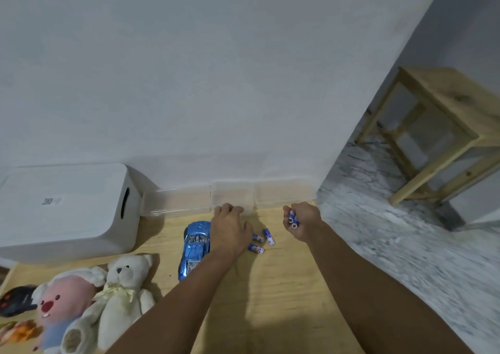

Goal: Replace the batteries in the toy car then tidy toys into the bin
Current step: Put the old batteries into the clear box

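**Q:** Head view first — what were the hands doing?

**R:** The right hand [299,219] was clenched around a small bunch of blue-and-white cylindrical batteries [293,218], held up off the pale wooden surface [284,286]. The left hand [230,229] reached forward with fingers spread and fairly straight, gripping nothing; its fingertips lay at the front edge of the middle clear plastic tray [232,194] by the wall.

**Q:** And the car?

**R:** The shiny blue toy car [193,245] lay on the surface just beside the left wrist, nose toward the wall. Three more loose blue-and-white batteries [267,236] lay between the two hands.

**Q:** How far along did the job look?

**R:** Early, I'd judge. Batteries were out in two lots, but which were old and which new I could not tell, nor whether the car's compartment was open. Nothing was tidied: the white teddy bear [124,294], the pink-faced plush [61,307] and a dark toy [16,299] lay on the surface, and the white lidded storage bin [67,207] stood closed at the left.
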The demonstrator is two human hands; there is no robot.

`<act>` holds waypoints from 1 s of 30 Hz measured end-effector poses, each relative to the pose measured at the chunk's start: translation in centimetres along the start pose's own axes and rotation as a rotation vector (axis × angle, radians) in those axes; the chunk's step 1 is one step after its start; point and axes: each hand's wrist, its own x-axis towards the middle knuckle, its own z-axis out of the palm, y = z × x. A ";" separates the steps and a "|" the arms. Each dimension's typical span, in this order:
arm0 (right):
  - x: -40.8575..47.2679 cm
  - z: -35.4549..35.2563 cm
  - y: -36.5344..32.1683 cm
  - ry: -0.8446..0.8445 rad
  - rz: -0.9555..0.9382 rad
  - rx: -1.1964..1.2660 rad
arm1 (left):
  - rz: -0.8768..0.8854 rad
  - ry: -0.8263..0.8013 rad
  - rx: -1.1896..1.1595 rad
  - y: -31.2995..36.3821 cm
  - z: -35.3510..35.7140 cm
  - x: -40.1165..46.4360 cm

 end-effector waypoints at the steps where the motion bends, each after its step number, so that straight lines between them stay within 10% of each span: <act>1: 0.3 -0.1 -0.2 -0.014 0.011 0.030 | -0.001 -0.055 -0.110 0.9 0.0 0.4; 9: 1.4 -0.5 -1.2 -0.113 0.065 0.166 | -0.700 -0.483 -1.234 5.4 0.5 3.3; 30: 2.3 2.0 -3.0 -0.135 -0.219 -0.036 | -0.667 -0.403 -1.474 6.5 -1.1 6.2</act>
